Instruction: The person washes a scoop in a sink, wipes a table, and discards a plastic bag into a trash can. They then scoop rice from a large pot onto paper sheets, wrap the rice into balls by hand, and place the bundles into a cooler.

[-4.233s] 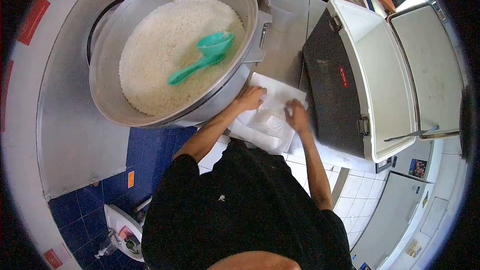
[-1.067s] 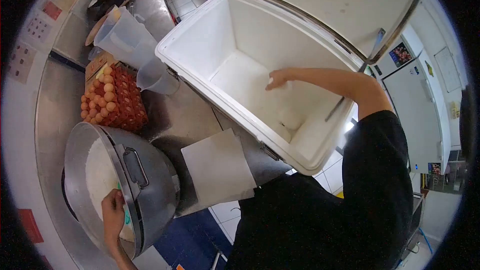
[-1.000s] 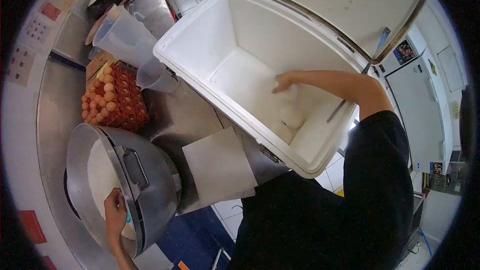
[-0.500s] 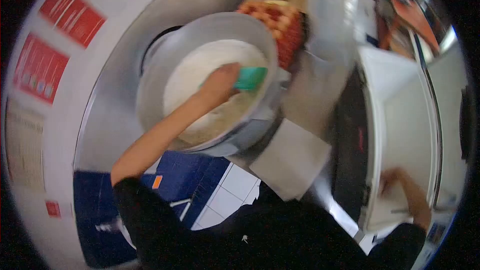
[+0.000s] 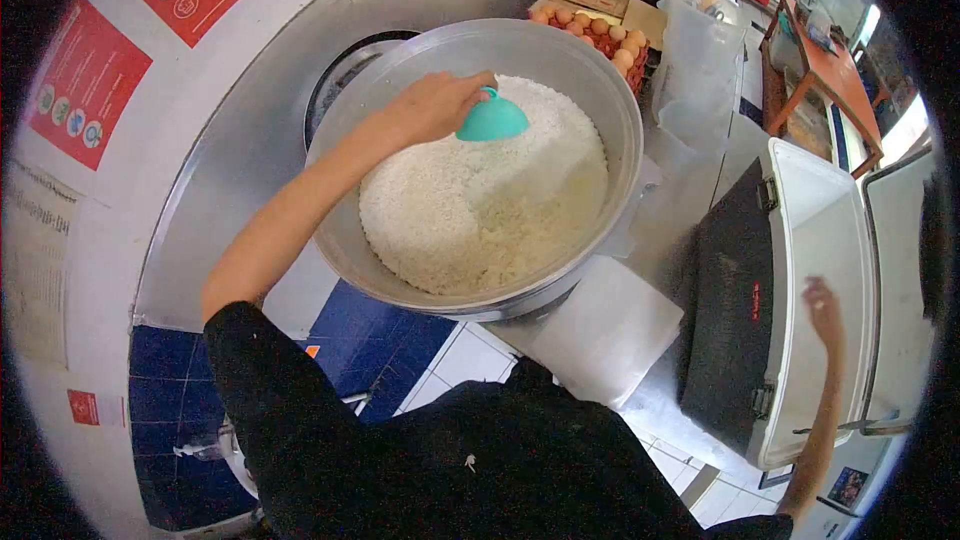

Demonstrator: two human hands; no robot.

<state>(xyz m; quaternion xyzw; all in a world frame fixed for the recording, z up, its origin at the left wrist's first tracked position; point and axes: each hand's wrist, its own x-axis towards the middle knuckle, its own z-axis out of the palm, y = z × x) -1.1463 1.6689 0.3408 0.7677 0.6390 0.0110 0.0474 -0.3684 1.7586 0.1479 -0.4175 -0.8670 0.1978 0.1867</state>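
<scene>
A large round metal pot (image 5: 335, 255) holds a broad mass of white rice (image 5: 430, 210), partly scooped away on its right and near side. Over the rice, my left hand (image 5: 445, 105) grips a small teal plastic bowl (image 5: 493, 122) by its base, its rounded side facing up. The bowl is tipped over, and its inside is hidden. To the right, my right hand (image 5: 824, 310) is raised at the opening of a large cooler box (image 5: 790, 270) with a white inside. Its fingers are small and blurred; I can make out nothing held in them.
A red tray of eggs (image 5: 600, 35) and cardboard stand behind the pot. Clear plastic containers (image 5: 700, 60) are at its right. A whitish flat sheet (image 5: 608, 330) lies between pot and cooler. The cooler's lid (image 5: 910, 270) stands open at far right.
My left hand has moved up and slightly left relative to the rice, turning the teal bowl over. My right hand has risen along the cooler opening. The view has shifted and sharpened.
</scene>
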